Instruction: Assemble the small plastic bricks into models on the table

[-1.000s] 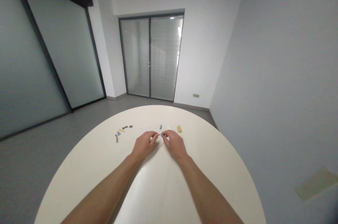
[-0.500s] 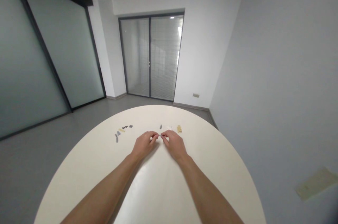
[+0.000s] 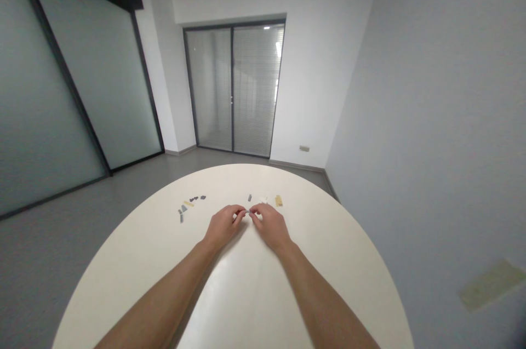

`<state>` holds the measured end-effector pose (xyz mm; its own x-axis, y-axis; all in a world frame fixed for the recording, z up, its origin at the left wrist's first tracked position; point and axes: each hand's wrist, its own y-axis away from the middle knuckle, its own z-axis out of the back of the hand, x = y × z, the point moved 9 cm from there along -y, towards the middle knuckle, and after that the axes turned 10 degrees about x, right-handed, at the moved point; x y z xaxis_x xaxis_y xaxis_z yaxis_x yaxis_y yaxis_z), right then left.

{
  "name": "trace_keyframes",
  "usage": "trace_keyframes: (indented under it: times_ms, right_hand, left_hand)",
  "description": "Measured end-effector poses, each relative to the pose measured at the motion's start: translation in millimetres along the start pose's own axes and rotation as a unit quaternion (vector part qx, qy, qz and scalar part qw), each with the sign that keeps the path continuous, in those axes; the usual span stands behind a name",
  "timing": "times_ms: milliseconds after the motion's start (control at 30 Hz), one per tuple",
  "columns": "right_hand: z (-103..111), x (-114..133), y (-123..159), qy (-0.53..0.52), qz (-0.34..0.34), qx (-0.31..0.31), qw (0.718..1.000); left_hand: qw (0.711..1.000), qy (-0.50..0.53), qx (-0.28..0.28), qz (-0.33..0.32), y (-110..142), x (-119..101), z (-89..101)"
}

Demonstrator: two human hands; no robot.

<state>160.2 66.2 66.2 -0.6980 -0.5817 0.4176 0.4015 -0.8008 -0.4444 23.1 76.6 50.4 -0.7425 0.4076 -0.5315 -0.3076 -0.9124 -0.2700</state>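
Observation:
Fingertips of my left hand (image 3: 224,223) and my right hand (image 3: 268,223) meet over the middle of the white table. Both are closed in a pinch on one small grey piece (image 3: 247,212), mostly hidden by the fingers. Just beyond them lies another small grey block (image 3: 250,197). A small white item (image 3: 263,200), partly covered by my right hand, lies beside a yellow piece (image 3: 279,200). Off to the left are a thin yellow strip (image 3: 188,203), a grey wedge-like piece (image 3: 184,208), a grey block (image 3: 181,218) and several dark bits (image 3: 194,199).
The round white table (image 3: 320,261) has its curved far edge a little past the small pieces. Behind it stand a glass double door (image 3: 234,91) and a white wall (image 3: 320,64). Frosted glass panels (image 3: 94,75) run along the left.
Both hands stay almost in place, still pinching the small grey piece. The view has shifted very slightly.

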Motion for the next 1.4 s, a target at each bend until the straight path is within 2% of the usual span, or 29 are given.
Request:
trace_keyframes:
  times_ms: [700, 1400]
  right_hand:
    - [-1.0, -1.6, -0.4, 0.008, -0.013, 0.008, 1.0]
    - [-0.4, 0.9, 0.3, 0.017, -0.01, 0.006, 1.0]
  left_hand:
    - [1.0, 0.022, -0.003, 0.002, 1.6, -1.2, 0.7]
    - [1.0, -0.012, 0.004, -0.004, 2.1, -3.8, 0.2]
